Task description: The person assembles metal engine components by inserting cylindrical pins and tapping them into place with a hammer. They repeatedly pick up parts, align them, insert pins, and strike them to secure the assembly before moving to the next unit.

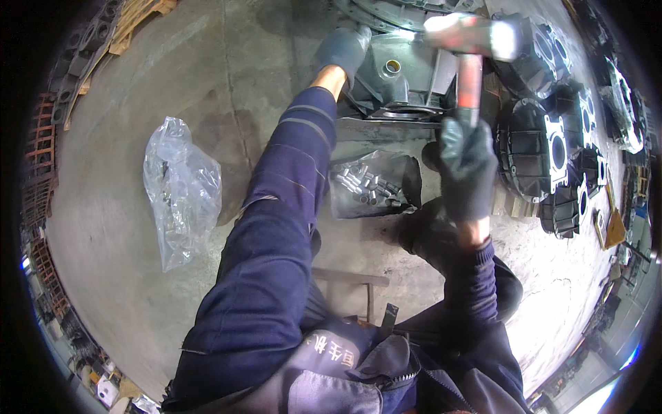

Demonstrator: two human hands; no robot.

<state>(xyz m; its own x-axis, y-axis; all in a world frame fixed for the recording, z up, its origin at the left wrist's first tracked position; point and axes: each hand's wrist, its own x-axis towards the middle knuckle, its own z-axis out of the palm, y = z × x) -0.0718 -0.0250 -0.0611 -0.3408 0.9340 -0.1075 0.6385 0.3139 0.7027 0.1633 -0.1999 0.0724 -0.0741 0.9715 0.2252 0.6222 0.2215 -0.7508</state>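
My right hand [469, 165], in a dark glove, is closed round the red handle of a hammer [469, 83]. The hammer's head is raised over the right side of a large metal casting [414, 69] and smeared by motion. My left hand [345, 52], gloved too, is at the casting's upper left side with its fingers curled in. What lies within those fingers is hidden. A brass-coloured ring [393, 67] sits in a round boss of the casting, right of my left hand. Below the casting, an open plastic bag [376, 185] holds several short silvery metal sleeves.
A clear plastic bag [181, 190] lies on the concrete floor at left. Several black ribbed housings [531, 148] stand at right, close to the hammer. A wooden pallet [141, 17] is at the far left. My legs flank a low metal frame [352, 278].
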